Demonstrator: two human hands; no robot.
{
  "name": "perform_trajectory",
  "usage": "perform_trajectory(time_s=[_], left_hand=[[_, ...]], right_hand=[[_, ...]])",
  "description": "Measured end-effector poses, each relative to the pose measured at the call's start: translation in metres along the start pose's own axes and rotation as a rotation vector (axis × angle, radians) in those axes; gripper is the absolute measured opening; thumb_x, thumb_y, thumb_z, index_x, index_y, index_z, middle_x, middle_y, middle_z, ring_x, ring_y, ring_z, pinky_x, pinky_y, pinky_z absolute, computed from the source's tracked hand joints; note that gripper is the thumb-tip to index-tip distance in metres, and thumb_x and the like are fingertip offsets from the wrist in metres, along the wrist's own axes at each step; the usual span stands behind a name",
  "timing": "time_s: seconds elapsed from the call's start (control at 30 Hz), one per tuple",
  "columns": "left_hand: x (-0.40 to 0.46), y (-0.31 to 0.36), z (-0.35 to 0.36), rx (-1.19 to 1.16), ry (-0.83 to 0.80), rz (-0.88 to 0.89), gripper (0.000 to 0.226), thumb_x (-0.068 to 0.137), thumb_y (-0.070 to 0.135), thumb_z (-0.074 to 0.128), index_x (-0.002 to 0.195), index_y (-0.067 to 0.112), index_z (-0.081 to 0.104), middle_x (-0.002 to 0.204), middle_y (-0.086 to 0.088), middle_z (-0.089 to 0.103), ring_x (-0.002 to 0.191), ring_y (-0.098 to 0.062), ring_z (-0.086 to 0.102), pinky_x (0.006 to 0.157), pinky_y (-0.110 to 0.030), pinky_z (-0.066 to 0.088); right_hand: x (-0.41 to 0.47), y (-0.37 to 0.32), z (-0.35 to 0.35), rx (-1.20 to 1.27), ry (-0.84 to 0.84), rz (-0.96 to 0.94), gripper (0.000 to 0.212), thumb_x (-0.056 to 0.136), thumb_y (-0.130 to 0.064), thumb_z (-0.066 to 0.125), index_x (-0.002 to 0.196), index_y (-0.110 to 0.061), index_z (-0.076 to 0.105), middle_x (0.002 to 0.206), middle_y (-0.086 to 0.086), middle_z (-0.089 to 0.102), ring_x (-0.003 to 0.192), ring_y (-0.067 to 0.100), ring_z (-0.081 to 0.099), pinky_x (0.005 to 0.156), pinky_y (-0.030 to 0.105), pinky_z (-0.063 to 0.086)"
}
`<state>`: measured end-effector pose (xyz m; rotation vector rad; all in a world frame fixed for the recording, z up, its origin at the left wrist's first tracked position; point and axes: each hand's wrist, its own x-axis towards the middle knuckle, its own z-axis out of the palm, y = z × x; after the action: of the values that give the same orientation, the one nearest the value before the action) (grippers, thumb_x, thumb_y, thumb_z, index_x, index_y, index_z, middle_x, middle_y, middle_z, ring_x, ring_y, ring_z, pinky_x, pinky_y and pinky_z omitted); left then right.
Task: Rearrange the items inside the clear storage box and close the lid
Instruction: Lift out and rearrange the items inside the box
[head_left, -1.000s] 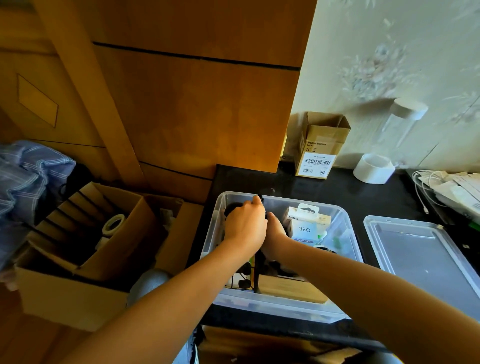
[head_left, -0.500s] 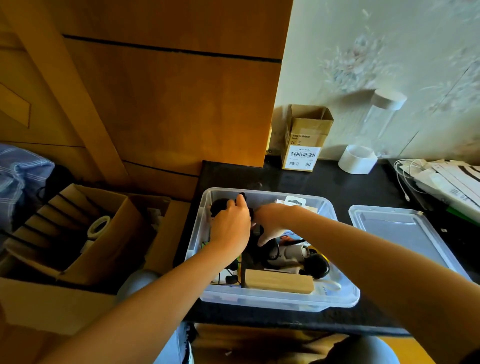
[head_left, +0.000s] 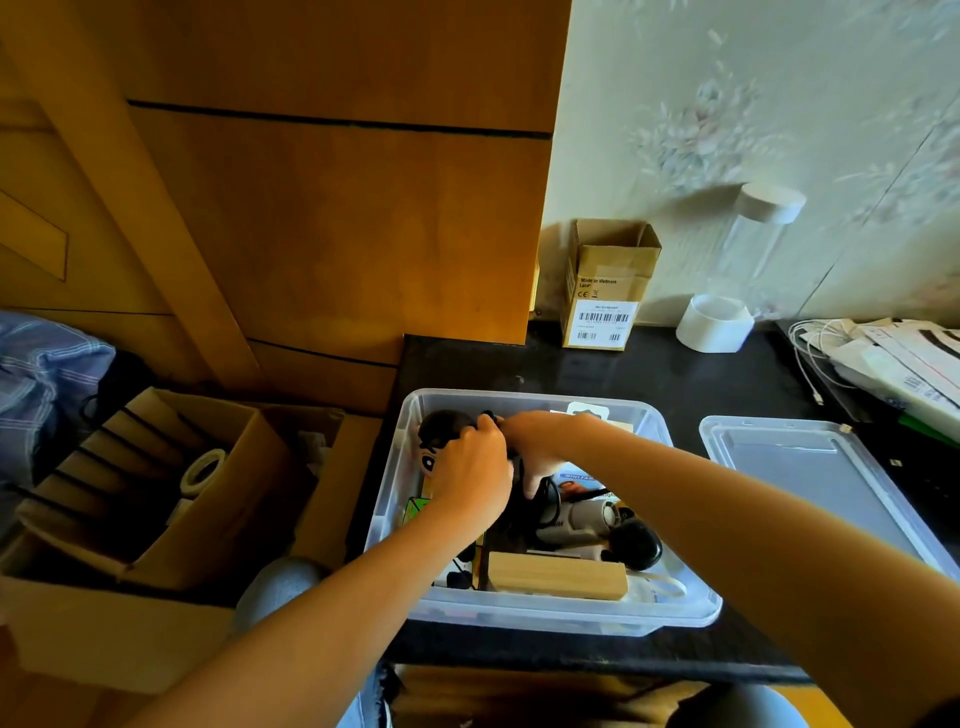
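At lower centre of the frame, on the black counter (head_left: 675, 384), we find the clear storage box (head_left: 691, 613). A wooden block (head_left: 556, 576) lies against its near wall. Farther in, our left hand (head_left: 470, 480) curls round a black object (head_left: 441, 428); our right hand (head_left: 532, 441) pinches a black cable (head_left: 545, 493). We judge the rearranging step under way. Next, the cable calls for tucking below the rim. At centre right, just beside the box, the lid (head_left: 810, 473) lies flat, not yet fitted.
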<state>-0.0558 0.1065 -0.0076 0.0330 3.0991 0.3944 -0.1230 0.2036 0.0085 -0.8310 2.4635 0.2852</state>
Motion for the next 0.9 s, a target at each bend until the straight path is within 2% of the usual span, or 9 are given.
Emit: perform_trajectory(time_s=[0.13, 0.27, 0.43, 0.6, 0.7, 0.77, 0.83, 0.9], left_hand=[[0.007, 0.008, 0.001, -0.018, -0.035, -0.053, 0.048, 0.097, 0.025, 0.051, 0.136, 0.003, 0.035, 0.125, -0.015, 0.057, 0.112, -0.031, 0.059, 0.087, -0.037, 0.05], [0.01, 0.012, 0.004, -0.056, -0.068, -0.065, 0.049, 0.094, 0.023, 0.056, 0.133, 0.001, 0.035, 0.126, -0.016, 0.055, 0.114, -0.03, 0.057, 0.089, -0.036, 0.049], [0.009, 0.014, 0.017, -0.08, -0.131, -0.117, 0.063, 0.09, 0.026, 0.061, 0.137, 0.005, 0.026, 0.129, -0.016, 0.049, 0.116, -0.033, 0.055, 0.09, -0.041, 0.048], [0.011, 0.016, 0.029, -0.163, -0.141, -0.186, 0.043, 0.096, 0.021, 0.049, 0.132, 0.007, 0.03, 0.133, -0.015, 0.046, 0.12, -0.032, 0.051, 0.091, -0.041, 0.047], [0.009, 0.017, 0.041, -0.067, -0.167, -0.142, 0.045, 0.1, 0.021, 0.039, 0.141, 0.008, 0.027, 0.145, -0.014, 0.035, 0.134, -0.029, 0.037, 0.103, -0.041, 0.039], [0.011, 0.016, 0.045, -0.038, -0.194, -0.117, 0.048, 0.098, 0.02, 0.039, 0.142, 0.006, 0.025, 0.146, -0.015, 0.033, 0.135, -0.029, 0.035, 0.107, -0.039, 0.034], [0.016, 0.015, 0.041, -0.169, -0.274, -0.187, 0.054, 0.095, 0.015, 0.042, 0.141, 0.002, 0.018, 0.15, -0.018, 0.023, 0.14, -0.03, 0.025, 0.111, -0.04, 0.024], [0.024, 0.014, 0.037, -0.297, -0.406, -0.299, 0.062, 0.098, 0.018, 0.038, 0.146, 0.001, 0.003, 0.156, -0.015, 0.007, 0.144, -0.029, 0.012, 0.115, -0.039, 0.014]], right_hand=[[0.0, 0.001, 0.008, 0.055, 0.064, 0.029, 0.079, 0.073, -0.034, 0.078, 0.139, -0.015, 0.04, 0.13, 0.007, 0.055, 0.118, 0.031, 0.05, 0.102, 0.04, 0.037], [0.0, 0.001, 0.014, 0.054, 0.168, 0.051, 0.07, 0.073, -0.037, 0.077, 0.133, -0.017, 0.046, 0.126, 0.006, 0.058, 0.114, 0.029, 0.054, 0.099, 0.038, 0.04], [-0.002, 0.002, 0.02, -0.033, 0.251, 0.024, 0.056, 0.077, -0.041, 0.072, 0.125, -0.019, 0.055, 0.119, 0.004, 0.063, 0.108, 0.025, 0.057, 0.094, 0.035, 0.044], [-0.018, 0.004, 0.02, -0.045, 0.298, 0.005, 0.046, 0.086, -0.033, 0.065, 0.127, -0.015, 0.054, 0.121, 0.007, 0.06, 0.111, 0.024, 0.055, 0.094, 0.034, 0.045], [-0.033, 0.0, 0.022, -0.128, 0.425, -0.03, 0.038, 0.091, -0.023, 0.057, 0.127, -0.013, 0.053, 0.123, 0.007, 0.056, 0.114, 0.023, 0.05, 0.091, 0.033, 0.046], [-0.041, -0.004, 0.025, -0.131, 0.548, 0.0, 0.03, 0.091, -0.016, 0.054, 0.121, -0.013, 0.058, 0.119, 0.005, 0.056, 0.112, 0.022, 0.047, 0.087, 0.031, 0.045], [-0.05, -0.006, 0.031, -0.034, 0.613, 0.092, 0.024, 0.092, -0.015, 0.05, 0.112, -0.011, 0.063, 0.115, 0.006, 0.059, 0.106, 0.023, 0.051, 0.076, 0.03, 0.045], [-0.059, -0.005, 0.041, 0.101, 0.609, 0.179, 0.025, 0.093, -0.017, 0.046, 0.108, -0.011, 0.065, 0.109, 0.009, 0.064, 0.096, 0.024, 0.059, 0.071, 0.028, 0.047]])
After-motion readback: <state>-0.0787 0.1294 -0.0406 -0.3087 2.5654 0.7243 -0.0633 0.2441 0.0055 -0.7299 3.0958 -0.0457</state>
